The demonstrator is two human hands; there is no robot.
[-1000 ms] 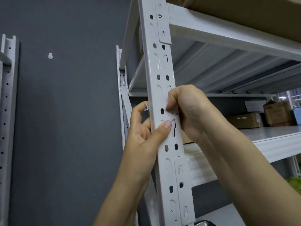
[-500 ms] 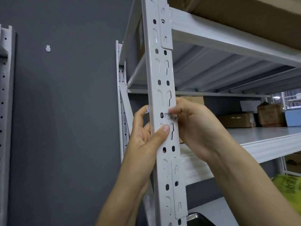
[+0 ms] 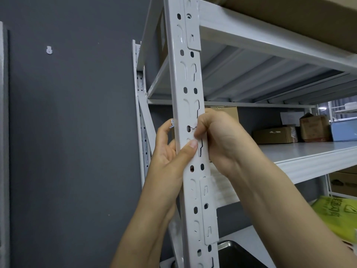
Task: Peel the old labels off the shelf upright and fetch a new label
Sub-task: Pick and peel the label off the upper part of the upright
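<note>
A white perforated shelf upright [image 3: 188, 78] runs top to bottom through the middle of the view. My left hand [image 3: 170, 153] wraps around its left edge, thumb pressed flat on the front face; a scrap of peeled label [image 3: 172, 123] sticks to a fingertip behind the post. My right hand [image 3: 218, 138] is curled against the right side, fingertips pinching a small torn label remnant [image 3: 193, 129] beside a slot. How much label is left under the fingers is hidden.
White shelves [image 3: 301, 157] extend right, holding cardboard boxes [image 3: 274, 134] and a blue box [image 3: 343, 130]. A yellow-green bag [image 3: 336, 213] lies lower right, a dark metal tray [image 3: 231, 254] at the bottom. A dark grey wall [image 3: 77, 132] with a small hook [image 3: 49, 50] fills the left.
The view has shifted slightly up the post. My right fingertips keep working at the label remnant by the slot; my left hand holds the upright in the same place.
</note>
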